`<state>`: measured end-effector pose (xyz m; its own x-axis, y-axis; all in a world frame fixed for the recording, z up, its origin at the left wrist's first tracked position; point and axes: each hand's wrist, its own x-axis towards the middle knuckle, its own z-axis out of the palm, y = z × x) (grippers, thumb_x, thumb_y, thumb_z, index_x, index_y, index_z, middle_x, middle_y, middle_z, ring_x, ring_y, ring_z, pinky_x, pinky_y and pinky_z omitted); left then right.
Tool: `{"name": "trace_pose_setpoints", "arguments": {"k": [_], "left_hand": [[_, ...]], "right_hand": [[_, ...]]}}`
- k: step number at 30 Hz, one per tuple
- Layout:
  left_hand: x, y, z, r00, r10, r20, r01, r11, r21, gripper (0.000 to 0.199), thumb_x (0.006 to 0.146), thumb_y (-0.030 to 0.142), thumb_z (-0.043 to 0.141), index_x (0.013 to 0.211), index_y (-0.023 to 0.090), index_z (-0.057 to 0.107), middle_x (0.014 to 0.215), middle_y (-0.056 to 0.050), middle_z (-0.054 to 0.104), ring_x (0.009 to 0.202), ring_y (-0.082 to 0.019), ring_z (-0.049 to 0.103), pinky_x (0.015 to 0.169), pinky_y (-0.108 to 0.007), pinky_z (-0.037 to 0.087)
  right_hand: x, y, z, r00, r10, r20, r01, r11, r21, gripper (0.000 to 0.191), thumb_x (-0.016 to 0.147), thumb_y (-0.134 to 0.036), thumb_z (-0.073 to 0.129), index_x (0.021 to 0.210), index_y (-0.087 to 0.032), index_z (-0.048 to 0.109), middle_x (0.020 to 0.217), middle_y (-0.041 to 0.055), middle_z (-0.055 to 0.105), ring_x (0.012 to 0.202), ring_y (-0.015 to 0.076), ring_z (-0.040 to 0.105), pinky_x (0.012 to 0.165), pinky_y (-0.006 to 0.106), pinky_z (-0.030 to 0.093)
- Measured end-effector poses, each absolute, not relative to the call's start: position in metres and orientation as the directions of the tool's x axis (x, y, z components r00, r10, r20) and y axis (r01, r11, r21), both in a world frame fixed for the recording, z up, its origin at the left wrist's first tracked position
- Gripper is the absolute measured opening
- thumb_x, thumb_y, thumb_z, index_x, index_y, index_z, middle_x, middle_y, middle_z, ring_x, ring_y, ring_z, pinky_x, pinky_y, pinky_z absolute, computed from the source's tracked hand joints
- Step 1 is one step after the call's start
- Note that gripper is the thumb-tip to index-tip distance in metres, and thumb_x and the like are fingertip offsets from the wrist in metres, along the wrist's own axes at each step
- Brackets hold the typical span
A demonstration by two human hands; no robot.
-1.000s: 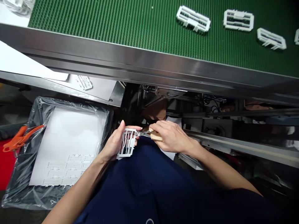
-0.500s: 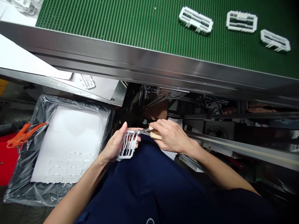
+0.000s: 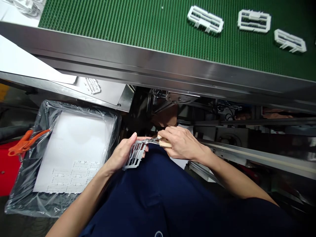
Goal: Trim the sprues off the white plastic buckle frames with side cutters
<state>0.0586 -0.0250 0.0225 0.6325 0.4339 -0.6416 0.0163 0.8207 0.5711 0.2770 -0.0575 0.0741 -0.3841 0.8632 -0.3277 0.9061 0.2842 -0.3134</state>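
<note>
My left hand [image 3: 122, 152] grips a white slatted plastic frame [image 3: 135, 154] by its left side, thumb on top and fingers behind. The part is tilted in front of my dark blue clothing. My right hand [image 3: 181, 142] is closed around the pale handles of a pair of nippers [image 3: 164, 143]. Their metal jaws reach left to the upper right corner of the frame, close to my left fingertips. Whether the jaws are biting on plastic is too small to tell.
Three similar white frames [image 3: 254, 21] lie on the green conveyor belt [image 3: 118, 23], bordered by a metal rail [image 3: 148, 61]. A plastic-lined crate [image 3: 29, 197] at left holds paper and white parts. Orange-handled cutters [image 3: 24, 144] hang at its edge. Another frame [image 3: 93, 85] rests on a metal shelf.
The frame in my left hand has tipped slightly, its slats now seen at a flatter angle. The nippers stay at its corner. Frames on the belt appear shifted slightly left and up.
</note>
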Motion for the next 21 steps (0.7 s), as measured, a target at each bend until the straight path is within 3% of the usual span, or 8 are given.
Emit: {"name": "trace_pose_setpoints", "arguments": {"k": [11,13,16,19,21], "left_hand": [[0.058,-0.028,0.019,0.634,0.423,-0.648,0.011,0.833,0.554,0.053,0.085,0.057,0.045,0.106,0.014,0.066,0.080,-0.009,0.067,0.061,-0.015,0.060,0.053,-0.021,0.047],[0.060,-0.027,0.019,0.642,0.426,-0.638,-0.039,0.849,0.528,0.054,0.084,0.058,0.046,0.105,0.013,0.066,0.078,-0.008,0.066,0.060,-0.015,0.059,0.052,-0.021,0.047],[0.064,-0.022,0.019,0.658,0.442,-0.609,-0.152,0.871,0.467,0.052,0.085,0.056,0.047,0.106,0.012,0.066,0.079,-0.007,0.064,0.062,-0.015,0.060,0.054,-0.022,0.049],[0.070,-0.016,0.016,0.620,0.487,-0.615,-0.275,0.869,0.411,0.044,0.087,0.048,0.048,0.105,0.012,0.066,0.081,-0.007,0.063,0.066,-0.015,0.061,0.059,-0.023,0.051],[0.074,-0.012,0.013,0.564,0.534,-0.629,-0.356,0.845,0.399,0.039,0.089,0.044,0.047,0.101,0.012,0.066,0.081,-0.007,0.063,0.068,-0.016,0.062,0.062,-0.024,0.053]], "right_hand": [[0.279,-0.058,0.074,-0.356,0.873,-0.334,0.875,0.186,-0.447,0.006,0.078,-0.020,0.049,0.079,-0.020,0.055,0.065,-0.0025,0.051,0.053,0.0092,0.035,0.052,0.025,0.020],[0.279,-0.057,0.072,-0.313,0.884,-0.347,0.839,0.086,-0.537,0.006,0.080,-0.022,0.050,0.077,-0.019,0.053,0.063,-0.0035,0.050,0.053,0.0082,0.036,0.052,0.023,0.022],[0.273,-0.058,0.064,-0.148,0.911,-0.385,0.734,-0.160,-0.660,0.019,0.084,-0.034,0.051,0.074,-0.018,0.051,0.061,-0.0044,0.049,0.054,0.0074,0.038,0.054,0.021,0.027],[0.257,-0.062,0.051,0.019,0.902,-0.431,0.563,-0.366,-0.741,0.026,0.081,-0.041,0.056,0.071,-0.017,0.049,0.062,-0.0041,0.048,0.057,0.0079,0.041,0.054,0.020,0.030],[0.242,-0.067,0.041,0.036,0.886,-0.462,0.417,-0.433,-0.799,0.026,0.077,-0.040,0.062,0.072,-0.017,0.050,0.065,-0.0040,0.050,0.059,0.0083,0.043,0.056,0.020,0.033]]}}
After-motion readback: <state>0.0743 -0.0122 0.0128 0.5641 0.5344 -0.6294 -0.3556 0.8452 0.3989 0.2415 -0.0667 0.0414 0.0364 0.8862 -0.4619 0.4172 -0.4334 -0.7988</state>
